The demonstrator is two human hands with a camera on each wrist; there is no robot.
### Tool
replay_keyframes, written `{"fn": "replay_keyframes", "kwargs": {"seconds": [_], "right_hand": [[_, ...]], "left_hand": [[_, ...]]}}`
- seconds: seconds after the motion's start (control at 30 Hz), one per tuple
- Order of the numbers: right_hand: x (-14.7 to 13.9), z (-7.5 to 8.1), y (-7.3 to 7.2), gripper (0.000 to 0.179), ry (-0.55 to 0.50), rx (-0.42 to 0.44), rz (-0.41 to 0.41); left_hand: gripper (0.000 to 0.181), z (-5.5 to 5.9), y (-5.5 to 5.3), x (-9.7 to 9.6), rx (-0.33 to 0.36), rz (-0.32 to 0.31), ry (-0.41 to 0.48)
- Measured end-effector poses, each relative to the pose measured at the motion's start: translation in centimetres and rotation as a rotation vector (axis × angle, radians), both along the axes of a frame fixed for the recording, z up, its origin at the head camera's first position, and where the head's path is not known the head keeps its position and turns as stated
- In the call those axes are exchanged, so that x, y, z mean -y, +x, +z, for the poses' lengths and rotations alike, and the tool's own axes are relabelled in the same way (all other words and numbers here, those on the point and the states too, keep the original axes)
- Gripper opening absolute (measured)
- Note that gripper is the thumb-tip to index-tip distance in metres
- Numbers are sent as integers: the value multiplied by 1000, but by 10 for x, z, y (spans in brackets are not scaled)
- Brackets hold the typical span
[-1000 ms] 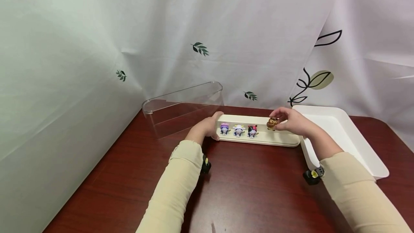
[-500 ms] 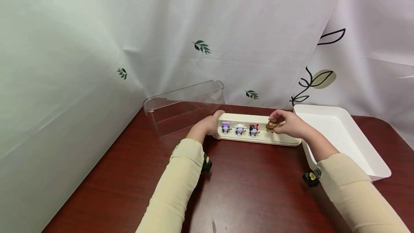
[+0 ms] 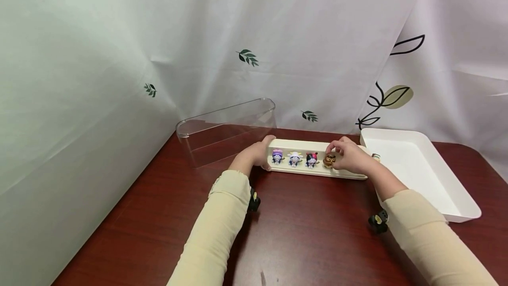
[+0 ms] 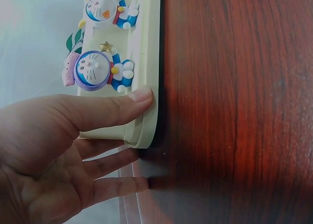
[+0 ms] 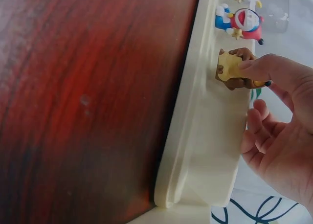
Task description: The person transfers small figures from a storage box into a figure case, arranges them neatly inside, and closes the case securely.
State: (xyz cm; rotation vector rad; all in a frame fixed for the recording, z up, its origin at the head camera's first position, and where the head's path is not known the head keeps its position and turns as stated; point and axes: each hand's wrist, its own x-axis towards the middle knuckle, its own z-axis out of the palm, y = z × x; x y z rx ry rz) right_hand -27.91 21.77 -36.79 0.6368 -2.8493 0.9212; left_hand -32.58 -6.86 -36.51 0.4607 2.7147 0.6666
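A long cream stepped display base [image 3: 301, 145] lies across the table. My left hand [image 3: 257, 153] grips its left end; in the left wrist view the thumb [image 4: 110, 109] presses the front ledge and the other fingers stretch past the end. My right hand [image 3: 351, 157] pinches a brown owl figurine [image 3: 329, 160] low over the lower step. The right wrist view shows the owl's pale belly [image 5: 230, 67] under the thumb. Left of it stand three Doraemon figurines in a row: one purple-hooded [image 3: 277, 157], one white-hatted [image 3: 294, 159], one red-and-black-hooded [image 3: 311, 160].
A clear plastic cover [image 3: 226, 133] stands at the back left near the cloth wall. On the right is a white tray [image 3: 456, 191], with a small figure [image 3: 375, 157] partly hidden behind my right wrist. Printed white cloth [image 3: 301, 47] hangs behind the dark red table [image 3: 309, 224].
My right hand has moved left and down with the owl, bringing it beside the red-and-black-hooded figurine. A small figure at the white tray has come into view. My left hand stays put.
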Motion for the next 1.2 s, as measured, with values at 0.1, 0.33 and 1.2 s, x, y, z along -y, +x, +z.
{"fn": "replay_keyframes", "kwargs": {"seconds": [0.1,0.33,1.2], "right_hand": [[0,-2,0,32,1,-15,5],[1,-1,-1,33,53,32,-28],[1,-3,-2,32,86,39,-26]], "left_hand": [[100,-1,-1,0,-3,-5,-2],[101,-1,-3,-1,-11,-6,-8],[103,-2,-3,-1,-6,-11,-21]]}}
